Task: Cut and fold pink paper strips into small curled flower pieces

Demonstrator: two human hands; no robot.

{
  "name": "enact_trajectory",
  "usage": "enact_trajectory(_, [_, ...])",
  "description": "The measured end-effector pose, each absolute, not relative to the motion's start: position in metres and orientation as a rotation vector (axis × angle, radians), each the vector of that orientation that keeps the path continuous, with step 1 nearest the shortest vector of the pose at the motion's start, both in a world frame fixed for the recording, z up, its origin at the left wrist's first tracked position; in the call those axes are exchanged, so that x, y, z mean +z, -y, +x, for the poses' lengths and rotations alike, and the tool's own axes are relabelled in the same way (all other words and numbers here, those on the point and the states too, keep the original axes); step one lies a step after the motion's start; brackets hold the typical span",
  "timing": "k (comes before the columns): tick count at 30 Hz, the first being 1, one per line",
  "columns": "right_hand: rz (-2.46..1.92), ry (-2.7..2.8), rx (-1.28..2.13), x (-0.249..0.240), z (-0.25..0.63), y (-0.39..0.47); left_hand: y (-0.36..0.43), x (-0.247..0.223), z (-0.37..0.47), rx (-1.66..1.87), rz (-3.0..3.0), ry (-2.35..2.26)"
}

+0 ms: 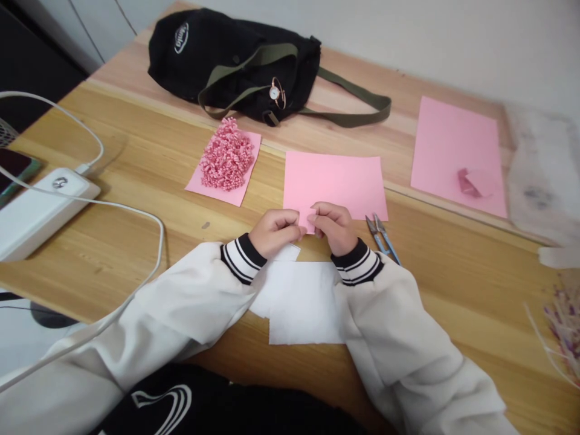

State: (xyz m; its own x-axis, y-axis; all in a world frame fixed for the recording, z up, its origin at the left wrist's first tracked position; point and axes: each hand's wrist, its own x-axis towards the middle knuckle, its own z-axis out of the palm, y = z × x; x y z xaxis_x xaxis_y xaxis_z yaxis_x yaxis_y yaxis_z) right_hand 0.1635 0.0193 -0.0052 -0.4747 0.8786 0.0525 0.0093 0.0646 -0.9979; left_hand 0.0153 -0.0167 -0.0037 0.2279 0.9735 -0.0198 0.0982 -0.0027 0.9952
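Note:
Between my two hands is a small piece of pink paper [307, 221]. My left hand [275, 232] pinches its left side and my right hand [334, 227] pinches its right side, with the fingertips close together. Just beyond them a larger pink sheet [335, 178] lies flat on the table. White sheets of paper [306, 305] lie below my hands, partly covered by my sleeves. To the right of my right hand rest small scissors [383, 237] with blue handles, their blades pointing away from me.
A pile of pink stamens [228, 157] sits on a pink card [247, 187]. Behind lies a black bag [235, 60] with a watch [275, 92] on it. Another pink sheet [453, 145] bears a crumpled pink scrap [471, 184]. At left are a white power bank [49, 205] and cable [136, 208].

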Motion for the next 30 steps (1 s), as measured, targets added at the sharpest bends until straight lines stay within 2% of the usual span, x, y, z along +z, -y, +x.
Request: enact_trajectory(30, [-1.01,1.585,1.453,-0.0043,0.1607,-0.0183,0.0156,-0.0047,0.0161,0.968,1.382,-1.139])
